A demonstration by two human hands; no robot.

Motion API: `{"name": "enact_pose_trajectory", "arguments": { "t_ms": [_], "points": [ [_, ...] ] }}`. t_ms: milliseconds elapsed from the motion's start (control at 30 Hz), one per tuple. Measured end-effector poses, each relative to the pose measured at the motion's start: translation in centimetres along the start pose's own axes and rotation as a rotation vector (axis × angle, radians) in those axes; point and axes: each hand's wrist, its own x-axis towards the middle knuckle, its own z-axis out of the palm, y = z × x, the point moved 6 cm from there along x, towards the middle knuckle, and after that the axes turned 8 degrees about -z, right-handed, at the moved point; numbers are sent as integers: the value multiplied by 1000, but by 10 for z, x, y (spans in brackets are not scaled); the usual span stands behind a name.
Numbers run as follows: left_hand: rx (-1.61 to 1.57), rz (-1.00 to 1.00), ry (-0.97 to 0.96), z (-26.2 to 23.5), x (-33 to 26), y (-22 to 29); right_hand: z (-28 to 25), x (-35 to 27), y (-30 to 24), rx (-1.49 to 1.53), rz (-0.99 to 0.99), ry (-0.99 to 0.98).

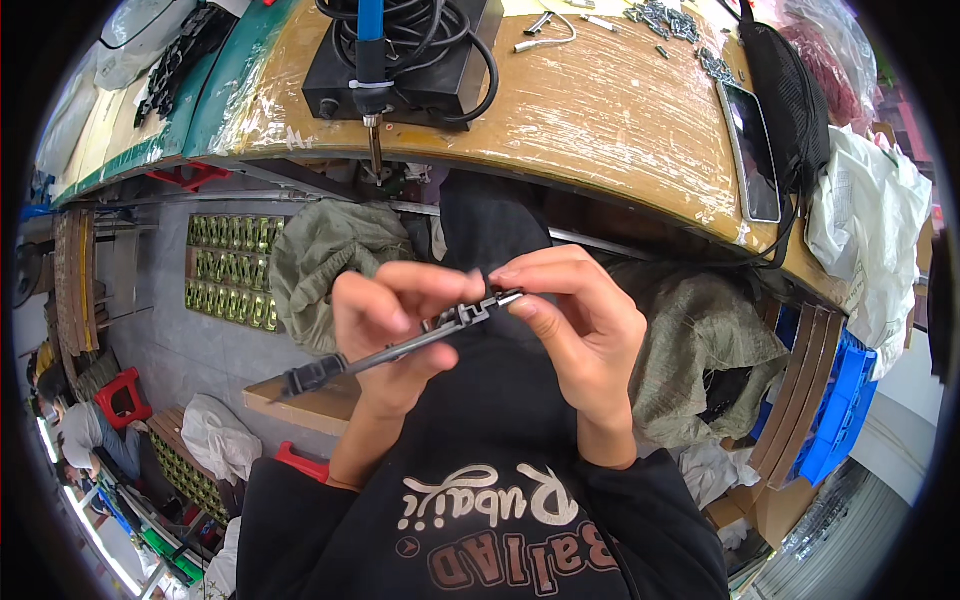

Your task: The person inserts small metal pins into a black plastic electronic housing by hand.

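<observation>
In front of my chest I hold a long, thin dark-grey part (405, 347) with a black blocky end (315, 374) at lower left and small clip-like shapes toward its upper right. My left hand (390, 315) grips it around the middle, fingers curled and thumb below. The fingertips of my right hand (580, 325) pinch its upper right end. Whatever small piece may lie between those fingertips is too small to name.
Beyond my hands runs a worn wooden bench (600, 120). On it are a black box (320, 75) with coiled cable, a blue-handled soldering iron (370, 50), a phone (750, 150) and small metal pieces (665, 20). A blue crate (840, 400) stands at right; trays of greenish parts (232, 270) lie left.
</observation>
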Motion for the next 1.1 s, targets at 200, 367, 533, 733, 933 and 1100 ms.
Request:
{"name": "enact_pose_trajectory", "arguments": {
  "t_ms": [200,367,533,733,933,1100],
  "points": [
    [-334,-782,3,-22,-10,-42,-5,6,-1,-208,-175,31],
    [-1283,-1179,-327,3,-23,-44,9,7,4,-251,-334,-126],
    [-968,-1182,-263,-11,-20,-35,12,7,19,-233,-324,-180],
    [-74,-853,233,-46,-7,-33,20,5,59,-10,189,-83],
    [228,-650,444,-83,-1,-38,51,-31,93,425,930,-289],
    [248,-585,480,-89,11,-34,54,-26,97,502,912,-175]
  ]
}}
